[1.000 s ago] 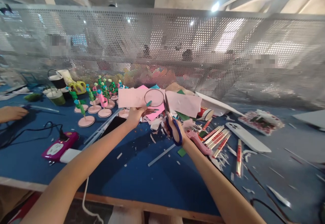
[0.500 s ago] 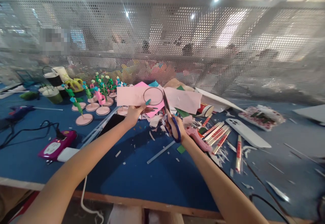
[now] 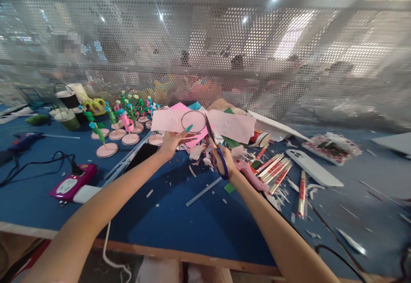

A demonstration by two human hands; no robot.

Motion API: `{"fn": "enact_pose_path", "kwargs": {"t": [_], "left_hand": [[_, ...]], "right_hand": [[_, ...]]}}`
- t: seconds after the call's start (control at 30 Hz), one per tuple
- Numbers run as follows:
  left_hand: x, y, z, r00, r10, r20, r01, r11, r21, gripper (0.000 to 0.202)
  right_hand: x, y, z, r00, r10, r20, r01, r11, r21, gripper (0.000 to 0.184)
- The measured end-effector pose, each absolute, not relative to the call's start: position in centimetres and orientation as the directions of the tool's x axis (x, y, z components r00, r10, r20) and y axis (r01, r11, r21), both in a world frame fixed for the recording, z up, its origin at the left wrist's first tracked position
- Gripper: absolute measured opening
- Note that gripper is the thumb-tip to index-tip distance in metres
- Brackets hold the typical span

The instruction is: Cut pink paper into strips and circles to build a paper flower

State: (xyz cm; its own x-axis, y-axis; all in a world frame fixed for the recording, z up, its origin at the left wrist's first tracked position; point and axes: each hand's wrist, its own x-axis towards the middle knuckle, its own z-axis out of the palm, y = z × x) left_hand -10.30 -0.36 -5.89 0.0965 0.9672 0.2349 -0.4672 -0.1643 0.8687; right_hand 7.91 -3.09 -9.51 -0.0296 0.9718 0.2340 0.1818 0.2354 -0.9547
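Observation:
My left hand (image 3: 170,143) pinches a pale pink paper strip (image 3: 167,120) with a circle drawn on its right end, held up over the blue table (image 3: 180,218). My right hand (image 3: 221,159) grips blue-handled scissors (image 3: 214,146), blades pointing up and touching the strip's right edge beside the circle. Both hands hover above a heap of paper scraps (image 3: 199,152).
Small craft flowers on pink discs (image 3: 107,150) stand at the left, with cups (image 3: 67,120) behind. A magenta device (image 3: 72,183) with cables lies front left, a glue gun (image 3: 22,139) far left. Red-white sticks (image 3: 276,174), a white phone (image 3: 313,167) and pink sheets (image 3: 234,126) lie right. Perforated metal screen (image 3: 224,60) behind.
A co-worker's hand at the far left edge has gone from view. My hands with the strip and scissors have shifted slightly; the scissors stay at the strip's right edge.

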Motion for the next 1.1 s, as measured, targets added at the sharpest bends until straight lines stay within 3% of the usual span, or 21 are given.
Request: {"fn": "enact_pose_path", "kwargs": {"t": [0.33, 0.67, 1.1], "left_hand": [[-9.7, 0.0, -6.3, -0.122, 0.979, 0.166, -0.524, -0.205, 0.827, 0.039], [-9.1, -0.6, -6.4, -0.133, 0.98, 0.148, -0.509, -0.195, 0.838, 0.036], [-9.1, -0.7, -6.5, -0.116, 0.983, 0.14, -0.503, -0.18, 0.845, 0.033]], "right_hand": [[7.2, -3.5, -9.3, -0.075, 0.948, 0.308, 0.273, 0.317, -0.908, 0.056], [7.0, -3.8, -9.6, -0.065, 0.984, 0.167, 0.146, 0.175, -0.974, 0.053], [7.4, -3.5, -9.7, -0.082, 0.957, 0.277, 0.247, 0.289, -0.925, 0.056]]}}
